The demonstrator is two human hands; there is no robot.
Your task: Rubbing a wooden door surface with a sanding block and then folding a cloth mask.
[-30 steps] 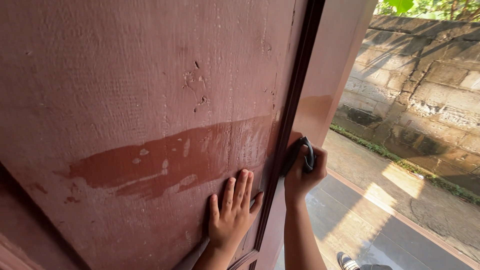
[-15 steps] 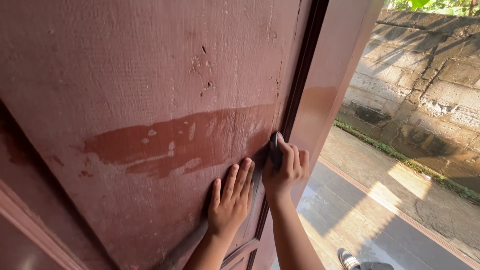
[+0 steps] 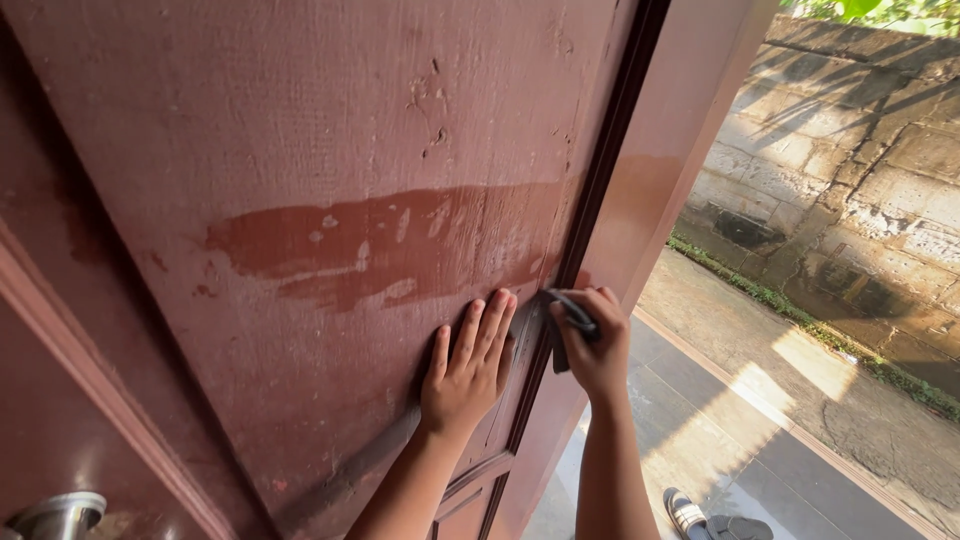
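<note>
A large dusty red-brown wooden door fills most of the view, with a darker wet streak wiped across its panel. My left hand lies flat on the panel just below that streak, fingers spread. My right hand is closed on a dark cloth and presses it against the door's dark right edge moulding.
A metal door handle shows at the bottom left. Beyond the door edge lie a grey tiled floor, a sandal, a concrete path and a stone wall in sunlight.
My right hand with the cloth has moved left from the open gap onto the door's edge, close to my left hand. The view has shifted so the wet streak sits further right.
</note>
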